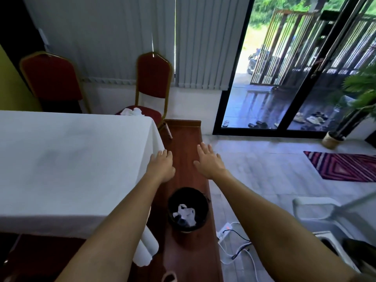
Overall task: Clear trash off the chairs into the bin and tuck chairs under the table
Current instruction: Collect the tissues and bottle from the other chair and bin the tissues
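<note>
Two bare forearms reach forward over a strip of reddish wooden floor (184,159); the left hand (161,166) and right hand (209,161) are both spread flat with fingers loose, grasping nothing. Below them stands a black bin (187,209) with crumpled white trash inside. At left, a table under a white tablecloth (71,159); behind its far corner, a red chair (151,84) with crumpled white paper (131,111) on its seat; a second red chair (51,78) stands further left.

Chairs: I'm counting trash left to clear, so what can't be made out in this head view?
- Left chair: seat hidden behind the table.
- Right chair: seat partly hidden by the table corner; white trash only partly shown.
- Bin: contents too dark to count.
</note>
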